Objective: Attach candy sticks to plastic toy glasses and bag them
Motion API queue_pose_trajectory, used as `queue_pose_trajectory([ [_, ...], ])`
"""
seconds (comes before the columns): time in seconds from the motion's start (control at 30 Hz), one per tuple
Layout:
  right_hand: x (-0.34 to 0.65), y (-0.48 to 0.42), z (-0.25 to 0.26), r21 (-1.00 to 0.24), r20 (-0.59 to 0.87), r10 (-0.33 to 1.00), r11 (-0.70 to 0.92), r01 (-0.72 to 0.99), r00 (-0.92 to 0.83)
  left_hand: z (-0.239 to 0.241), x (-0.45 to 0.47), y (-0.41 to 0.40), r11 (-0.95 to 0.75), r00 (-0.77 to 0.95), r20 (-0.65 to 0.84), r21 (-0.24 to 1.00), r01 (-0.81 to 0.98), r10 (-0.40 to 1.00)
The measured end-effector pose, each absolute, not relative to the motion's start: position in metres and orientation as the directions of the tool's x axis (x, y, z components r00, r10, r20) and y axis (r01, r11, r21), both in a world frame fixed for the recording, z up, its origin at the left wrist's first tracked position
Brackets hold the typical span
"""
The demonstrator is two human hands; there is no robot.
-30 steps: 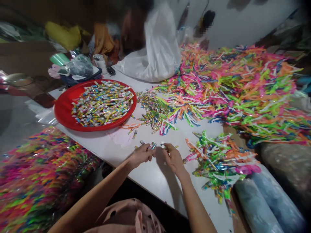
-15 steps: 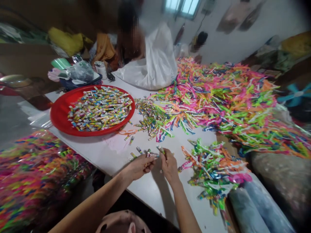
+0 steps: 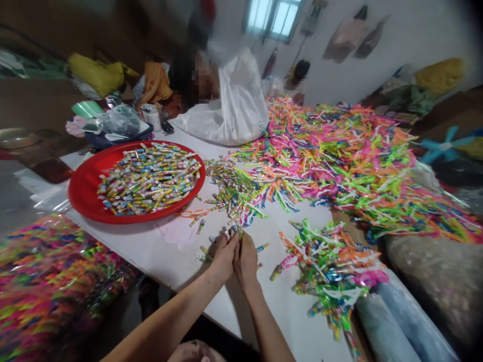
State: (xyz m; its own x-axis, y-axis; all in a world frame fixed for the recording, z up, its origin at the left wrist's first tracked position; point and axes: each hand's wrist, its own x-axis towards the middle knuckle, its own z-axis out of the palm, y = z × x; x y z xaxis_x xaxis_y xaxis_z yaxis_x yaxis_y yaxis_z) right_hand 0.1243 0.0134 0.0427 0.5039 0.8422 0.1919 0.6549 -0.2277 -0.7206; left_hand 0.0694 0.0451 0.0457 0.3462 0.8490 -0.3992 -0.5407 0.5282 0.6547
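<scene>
My left hand point(image 3: 222, 256) and my right hand point(image 3: 246, 259) are pressed side by side on the white table point(image 3: 162, 251), fingers closed around a small bunch of wrapped candy sticks point(image 3: 234, 232). A few loose sticks point(image 3: 204, 251) lie just left of the hands and one point(image 3: 263, 247) to the right. Ahead sits a scattered heap of the same sticks point(image 3: 226, 183). A red round tray point(image 3: 81, 188) full of sticks stands at the left. A small pile of finished neon-ribbon pieces point(image 3: 332, 261) lies right of my hands.
A huge mound of neon ribbons point(image 3: 350, 156) covers the far right of the table. A white plastic bag point(image 3: 234, 110) and another person point(image 3: 188, 80) are at the far end. A bagged heap of ribbons point(image 3: 49, 281) lies lower left; rolls of film point(image 3: 400, 322) lower right.
My hands have come together and slid forward toward the scattered heap, now holding sticks between them. The camera has tilted up, showing more of the room.
</scene>
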Motion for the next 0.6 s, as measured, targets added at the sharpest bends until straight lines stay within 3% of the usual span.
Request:
queue_pose_trajectory([
  [0.17,0.119,0.025,0.063,-0.469,0.058,0.913,-0.332,0.818,0.404,0.055,0.07,0.053,0.525,0.385,-0.367,0.69,-0.498,0.847],
  [0.27,0.122,0.011,0.064,-0.51,0.06,0.943,-0.254,0.822,0.329,0.06,0.056,0.059,0.507,0.409,-0.332,0.73,-0.459,0.85],
  [0.33,0.131,-0.01,0.057,-0.568,0.172,0.949,-0.125,0.814,0.265,0.06,0.038,0.062,0.528,0.424,-0.356,0.742,-0.413,0.833],
  [0.4,0.145,-0.037,0.045,-0.561,0.266,0.918,-0.1,0.822,0.294,0.057,0.015,0.062,0.556,0.423,-0.407,0.763,-0.329,0.81],
  [0.6,0.163,-0.06,0.009,-0.465,0.115,0.833,-0.436,0.77,0.542,0.029,-0.024,0.048,0.589,0.279,-0.545,0.802,-0.104,0.791],
])
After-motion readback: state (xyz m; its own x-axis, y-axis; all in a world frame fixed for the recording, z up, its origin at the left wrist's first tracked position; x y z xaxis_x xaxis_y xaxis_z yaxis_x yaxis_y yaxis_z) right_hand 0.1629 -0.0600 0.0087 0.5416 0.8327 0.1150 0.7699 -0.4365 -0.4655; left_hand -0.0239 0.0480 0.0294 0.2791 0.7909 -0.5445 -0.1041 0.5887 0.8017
